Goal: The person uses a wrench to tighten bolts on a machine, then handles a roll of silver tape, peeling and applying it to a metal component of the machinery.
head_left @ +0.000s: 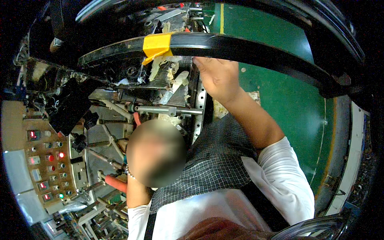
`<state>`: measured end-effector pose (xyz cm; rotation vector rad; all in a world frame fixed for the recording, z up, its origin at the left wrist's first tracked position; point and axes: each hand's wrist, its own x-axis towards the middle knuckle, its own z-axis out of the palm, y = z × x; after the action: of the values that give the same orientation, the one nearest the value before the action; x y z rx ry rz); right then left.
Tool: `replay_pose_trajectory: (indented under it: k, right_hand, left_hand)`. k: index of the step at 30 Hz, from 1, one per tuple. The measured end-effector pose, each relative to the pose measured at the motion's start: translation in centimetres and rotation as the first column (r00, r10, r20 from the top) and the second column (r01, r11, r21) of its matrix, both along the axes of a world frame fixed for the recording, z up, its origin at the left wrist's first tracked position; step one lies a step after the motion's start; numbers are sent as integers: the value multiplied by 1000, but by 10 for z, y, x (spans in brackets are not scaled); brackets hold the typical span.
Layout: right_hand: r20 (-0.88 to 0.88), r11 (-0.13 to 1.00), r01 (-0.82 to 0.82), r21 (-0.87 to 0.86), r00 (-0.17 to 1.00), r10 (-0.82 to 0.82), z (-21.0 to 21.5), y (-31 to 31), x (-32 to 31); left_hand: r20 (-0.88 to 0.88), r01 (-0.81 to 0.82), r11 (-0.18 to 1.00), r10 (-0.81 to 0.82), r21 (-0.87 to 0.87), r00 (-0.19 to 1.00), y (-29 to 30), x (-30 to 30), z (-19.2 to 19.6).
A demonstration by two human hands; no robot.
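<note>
Nearest the lens, as far as I could judge from my remote seat, a glossy black band (328, 28) curved along the upper rim. Below it a second black strip (224, 46) arched across the view, its long axis running crosswise from left to right, with yellow tape (157, 46) wrapped around it left of the middle.

The right hand (218, 76) was the nearer one: its fingers reached up to the strip's lower edge, with the tape off to their left. The strip hid the fingertips, so I could not tell whether they were apart or clamped on it. The left hand (156, 154) sat lower and well apart from the strip, under a blurred patch; I could not make out its fingers or anything in them.

Left of the right hand, pale scraps (176, 86) lay on the dark machine bed. Between the two hands a metal rod (160, 109) ran crosswise toward an upright plate with holes (199, 120), both standing in the way of a straight line from one to the other. Farther left I saw a control panel (52, 174) with lit lamps; to the right, green floor (280, 96).
</note>
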<state>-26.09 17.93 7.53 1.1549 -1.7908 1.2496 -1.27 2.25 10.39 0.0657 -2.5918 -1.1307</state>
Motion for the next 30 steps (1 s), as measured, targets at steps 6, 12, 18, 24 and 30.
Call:
replay_pose_trajectory:
  k: [6,12,18,24,30]
  right_hand:
    - [-57,993,47,-105,997,-53,-2,8,3]
    - [607,709,-218,-671,387,694,13,11,-15]
    - [483,453,-202,-869,-145,863,25,-17,-34]
    - [716,698,-163,-697,-114,688,12,6,-18]
    - [653,635,-256,-729,18,757,0,48,46]
  left_hand:
    - [26,-40,998,39,52,999,0,6,-8]
    - [-7,-65,998,65,-1,998,4,6,-11]
    - [49,-84,996,83,15,995,-3,11,-15]
    - [52,-29,990,36,-135,998,-3,2,-5]
    - [15,-8,993,10,-117,1000,-2,2,13]
